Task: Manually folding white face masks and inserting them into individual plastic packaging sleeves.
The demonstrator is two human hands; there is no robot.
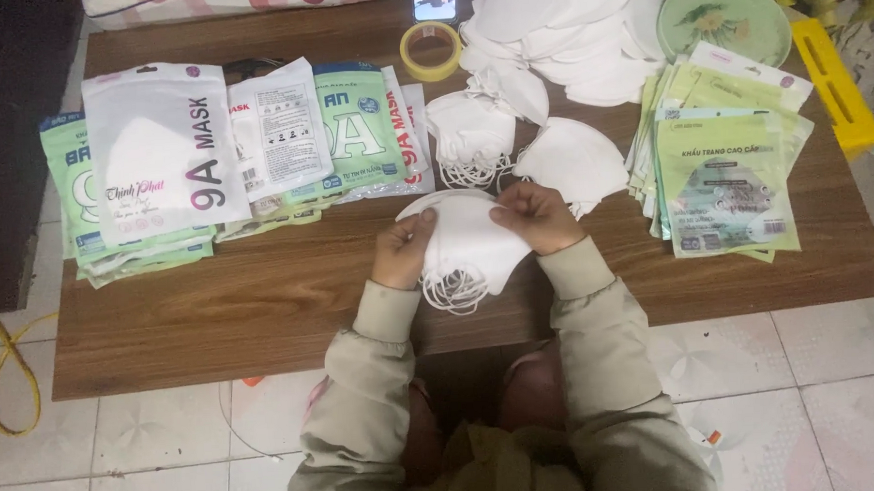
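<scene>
Both my hands hold a small stack of folded white face masks (468, 242) over the near middle of a low wooden table (265, 310). My left hand (404, 249) grips the stack's left edge, and my right hand (536, 216) pinches its upper right edge. White ear loops dangle below the stack. More loose white masks (574, 158) lie just beyond my hands, and a big heap of them (565, 38) sits at the back.
Packed mask pouches, white and green (163, 153), are fanned out on the left. A stack of green pouches (725, 172) lies on the right. A tape roll (431, 50), a phone (435, 1), a green plate (724, 18) and a yellow object (836, 86) sit farther back.
</scene>
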